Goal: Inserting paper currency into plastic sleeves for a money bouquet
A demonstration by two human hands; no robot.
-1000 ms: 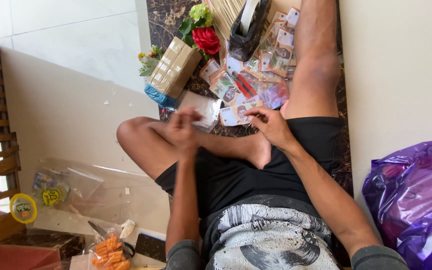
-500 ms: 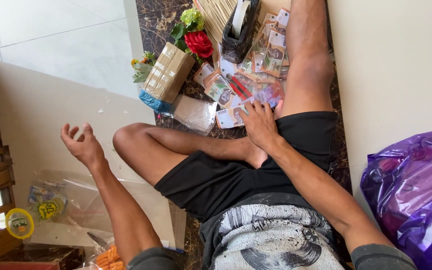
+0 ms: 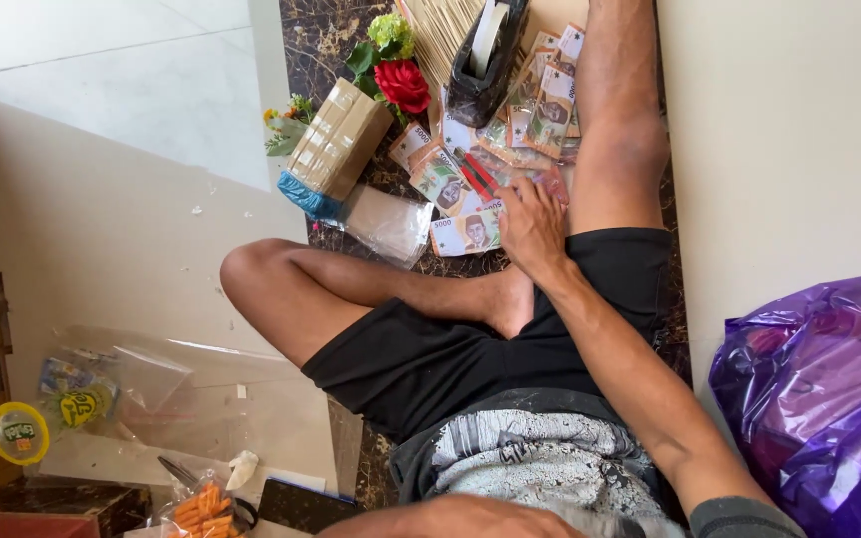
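Note:
I sit cross-legged on the floor in black shorts. My right hand [image 3: 530, 224] reaches forward and lies on a spread pile of banknotes [image 3: 465, 234] in front of my shin, with its fingertips pressed on the notes. Whether the fingers grip a note cannot be told. More banknotes [image 3: 550, 105] fan out farther ahead beside my right leg. My left hand is out of view; only a bare strip of arm [image 3: 470, 520] shows at the bottom edge.
A black tape dispenser [image 3: 485, 55], thin wooden sticks [image 3: 445, 30], a red artificial rose [image 3: 406, 85], a tan cardboard box [image 3: 339, 139] and clear plastic sleeves [image 3: 386, 224] lie by the notes. A purple plastic bag [image 3: 819, 399] sits at right; clear bags [image 3: 151, 389] and an orange snack pack [image 3: 201, 508] at left.
My left hand left my right hand near the notes, swung out to the left and is now out of view. My right hand stayed on the banknote pile.

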